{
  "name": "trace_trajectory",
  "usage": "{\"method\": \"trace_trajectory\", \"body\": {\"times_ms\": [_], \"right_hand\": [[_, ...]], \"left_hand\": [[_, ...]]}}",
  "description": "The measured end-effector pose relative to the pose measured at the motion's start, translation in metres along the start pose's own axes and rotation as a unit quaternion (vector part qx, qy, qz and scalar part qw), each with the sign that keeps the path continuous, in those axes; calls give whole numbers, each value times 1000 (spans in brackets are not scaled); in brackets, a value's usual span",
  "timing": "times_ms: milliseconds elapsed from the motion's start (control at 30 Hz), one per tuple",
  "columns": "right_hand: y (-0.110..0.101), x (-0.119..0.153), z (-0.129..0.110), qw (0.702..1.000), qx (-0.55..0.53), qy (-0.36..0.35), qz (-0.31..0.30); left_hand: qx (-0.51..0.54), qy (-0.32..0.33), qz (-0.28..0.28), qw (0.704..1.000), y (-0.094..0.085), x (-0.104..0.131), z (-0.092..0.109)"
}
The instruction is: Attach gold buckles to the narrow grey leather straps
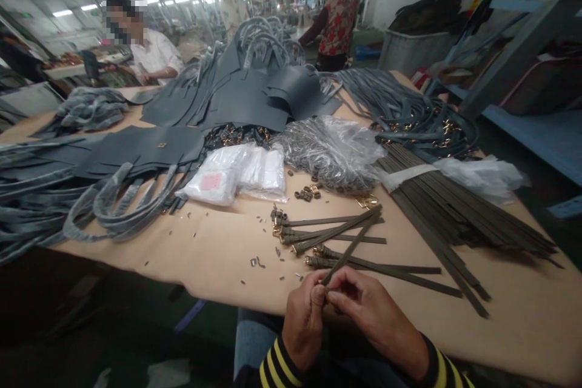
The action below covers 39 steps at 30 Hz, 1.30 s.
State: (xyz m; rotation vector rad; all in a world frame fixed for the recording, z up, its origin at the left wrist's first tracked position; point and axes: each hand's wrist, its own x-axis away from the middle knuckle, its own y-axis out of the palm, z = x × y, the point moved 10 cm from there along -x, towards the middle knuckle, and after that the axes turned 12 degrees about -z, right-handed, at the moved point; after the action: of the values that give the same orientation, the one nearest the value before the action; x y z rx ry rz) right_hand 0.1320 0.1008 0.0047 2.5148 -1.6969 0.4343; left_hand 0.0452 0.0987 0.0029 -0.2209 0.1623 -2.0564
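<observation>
At the table's near edge, my left hand [304, 318] and my right hand [370, 309] meet, thumbs close together. Both are closed on the lower end of an olive strap [352, 248], whose free end slants up to the right. What sits between the fingertips is mostly hidden. Just beyond my hands lie several finished-looking olive straps [336, 231] with gold buckles at their left ends. Small dark loops [308, 193] and gold hardware [367, 201] rest farther back.
On the brown-covered table [218, 254] are white plastic packets [218, 176], a clear bag of hardware [330, 151], a bundle of olive straps [436, 200], dark panels [245, 94] and wrapped handles [122, 212]. A person [152, 51] in white sits across; others stand behind.
</observation>
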Motion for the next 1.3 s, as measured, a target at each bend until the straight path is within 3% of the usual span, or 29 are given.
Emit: {"method": "trace_trajectory", "body": {"times_ms": [67, 233, 367, 567, 667, 833, 967, 1200, 1300], "right_hand": [[3, -1, 1, 1000, 13, 4, -11], [15, -2, 5, 991, -90, 23, -92], [8, 0, 1, 991, -104, 11, -88], [7, -2, 8, 994, -74, 18, -81], [7, -1, 5, 997, -15, 15, -75], [3, 3, -6, 996, 83, 9, -38], [2, 4, -12, 992, 125, -14, 2], [5, 10, -29, 958, 257, -116, 58], [11, 9, -38, 925, 341, -169, 18]], "left_hand": [[-22, 2, -18, 1000, 2, 0, 0], [-55, 34, -29, 998, 1, 1, 1], [-64, 73, -50, 994, 6, 3, 7], [-139, 68, -50, 987, 3, 0, 13], [-180, 85, -39, 979, 2, -1, 20], [-181, 165, 18, 969, -4, 3, 35], [-197, 177, 32, 964, -6, 4, 39], [-211, 130, -9, 969, -6, 2, 29], [-177, 106, -66, 976, -5, 1, 22]]}}
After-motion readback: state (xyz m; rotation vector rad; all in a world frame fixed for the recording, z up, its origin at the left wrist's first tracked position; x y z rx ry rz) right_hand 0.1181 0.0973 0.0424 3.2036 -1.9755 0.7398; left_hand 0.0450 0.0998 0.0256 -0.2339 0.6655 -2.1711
